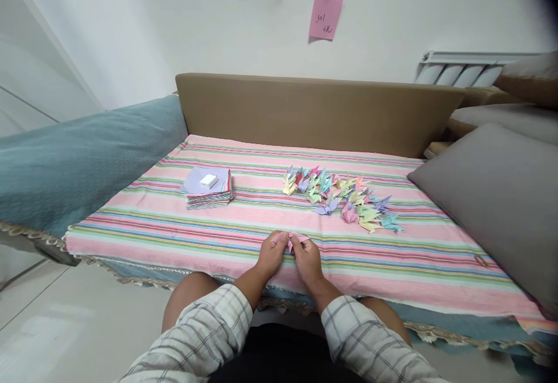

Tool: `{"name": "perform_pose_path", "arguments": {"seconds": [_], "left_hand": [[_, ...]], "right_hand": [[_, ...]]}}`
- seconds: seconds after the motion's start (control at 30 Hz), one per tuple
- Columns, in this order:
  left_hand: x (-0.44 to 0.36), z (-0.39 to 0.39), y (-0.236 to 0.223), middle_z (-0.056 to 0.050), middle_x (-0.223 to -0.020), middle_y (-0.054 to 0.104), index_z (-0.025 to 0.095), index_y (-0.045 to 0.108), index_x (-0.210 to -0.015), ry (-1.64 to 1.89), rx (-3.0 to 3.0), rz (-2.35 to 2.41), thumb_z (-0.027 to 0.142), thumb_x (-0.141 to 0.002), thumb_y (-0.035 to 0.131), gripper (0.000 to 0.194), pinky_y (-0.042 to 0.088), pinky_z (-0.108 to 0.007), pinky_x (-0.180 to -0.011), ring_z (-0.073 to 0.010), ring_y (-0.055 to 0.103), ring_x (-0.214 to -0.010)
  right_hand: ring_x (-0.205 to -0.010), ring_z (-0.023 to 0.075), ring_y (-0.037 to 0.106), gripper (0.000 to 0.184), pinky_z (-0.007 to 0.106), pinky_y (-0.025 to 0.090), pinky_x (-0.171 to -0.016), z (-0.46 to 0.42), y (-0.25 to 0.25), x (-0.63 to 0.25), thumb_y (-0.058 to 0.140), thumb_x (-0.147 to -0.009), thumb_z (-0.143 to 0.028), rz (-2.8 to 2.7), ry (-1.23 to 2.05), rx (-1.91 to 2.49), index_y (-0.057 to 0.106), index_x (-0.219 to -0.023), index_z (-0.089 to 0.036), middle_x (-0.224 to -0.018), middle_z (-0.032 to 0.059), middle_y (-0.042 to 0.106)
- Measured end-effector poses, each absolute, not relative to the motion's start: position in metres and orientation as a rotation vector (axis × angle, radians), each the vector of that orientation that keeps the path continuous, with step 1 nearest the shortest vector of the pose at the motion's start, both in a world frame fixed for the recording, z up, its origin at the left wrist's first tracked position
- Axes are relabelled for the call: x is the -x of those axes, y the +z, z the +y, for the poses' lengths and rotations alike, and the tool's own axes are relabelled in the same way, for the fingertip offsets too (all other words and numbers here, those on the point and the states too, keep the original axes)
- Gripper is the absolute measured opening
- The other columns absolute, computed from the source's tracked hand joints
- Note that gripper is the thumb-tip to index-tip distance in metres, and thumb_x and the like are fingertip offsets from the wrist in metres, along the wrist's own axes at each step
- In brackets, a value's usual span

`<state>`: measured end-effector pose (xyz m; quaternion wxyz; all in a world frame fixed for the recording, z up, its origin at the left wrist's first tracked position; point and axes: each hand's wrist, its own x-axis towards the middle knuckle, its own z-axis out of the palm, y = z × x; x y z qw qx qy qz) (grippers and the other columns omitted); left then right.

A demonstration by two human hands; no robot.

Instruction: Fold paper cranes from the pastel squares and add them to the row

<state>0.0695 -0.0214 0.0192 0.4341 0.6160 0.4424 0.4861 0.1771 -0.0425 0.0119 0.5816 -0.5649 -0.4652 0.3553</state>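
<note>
Between my two hands is a small piece of folded pink paper (300, 237), held just above the striped cloth. My left hand (271, 252) pinches its left side with thumb and fingers. On the other side, my right hand (307, 258) grips it the same way, the thumbs close together. The fingers cover much of the paper, so its full shape is hidden. Beyond my hands lies a spread of folded paper cranes (325, 182) in many pastel colours. To the left sits a stack of square coloured paper (211, 198), with a small white block (208, 181) on top.
A striped cloth (143, 223) covers the sofa seat. Grey cushions (492, 197) lean at the right, and a blue-covered armrest (87, 156) bounds the left. The brown backrest (305, 110) stands behind. A small brown item (481, 261) rests near the cushion.
</note>
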Motion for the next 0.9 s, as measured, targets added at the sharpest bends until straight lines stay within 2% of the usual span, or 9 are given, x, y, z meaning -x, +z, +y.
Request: {"name": "perform_pose_path", "arguments": {"seconds": [0.13, 0.27, 0.47, 0.9], "left_hand": [[-0.0684, -0.0204, 0.017, 0.001, -0.063, 0.051, 0.018, 0.052, -0.065, 1.206, -1.442, 1.078, 0.053, -0.082, 0.047, 0.039, 0.04, -0.027, -0.069, -0.0151, 0.048, -0.067], [-0.0674, -0.0179, 0.0111, 0.003, -0.061, 0.048, 0.018, 0.051, -0.066, 1.199, -1.351, 1.045, 0.054, -0.082, 0.049, 0.039, 0.039, -0.026, -0.065, -0.0131, 0.045, -0.061], [-0.0685, -0.0172, 0.0112, 0.001, -0.066, 0.055, 0.016, 0.058, -0.076, 1.169, -1.239, 0.967, 0.054, -0.081, 0.05, 0.039, 0.042, -0.027, -0.066, -0.0144, 0.051, -0.064], [-0.0684, -0.0148, 0.0119, -0.001, -0.063, 0.059, 0.016, 0.059, -0.071, 1.169, -1.092, 0.949, 0.058, -0.078, 0.052, 0.044, 0.045, -0.03, -0.065, -0.0164, 0.054, -0.062]], "right_hand": [[-0.047, 0.0107, 0.043, 0.041, 0.023, 0.035, -0.048, -0.0395, 0.0081, -0.1795, 0.058, -0.074, -0.055, -1.014, 0.974, 1.277, 0.054, -0.056, -0.018, -0.047, -0.0027, 0.049], [-0.047, 0.0103, 0.046, 0.04, 0.023, 0.036, -0.046, -0.0359, 0.0064, -0.1817, 0.065, -0.068, -0.054, -0.871, 1.095, 1.262, 0.057, -0.059, -0.016, -0.05, -0.0014, 0.054], [-0.043, 0.0085, 0.045, 0.041, 0.021, 0.034, -0.042, -0.0329, 0.0047, -0.1827, 0.07, -0.062, -0.054, -0.703, 1.19, 1.21, 0.057, -0.059, -0.016, -0.048, -0.0022, 0.055], [-0.04, 0.0074, 0.044, 0.038, 0.02, 0.03, -0.036, -0.0339, 0.0142, -0.1766, 0.074, -0.057, -0.049, -0.559, 1.315, 1.139, 0.054, -0.06, -0.017, -0.048, -0.0031, 0.054]]}}
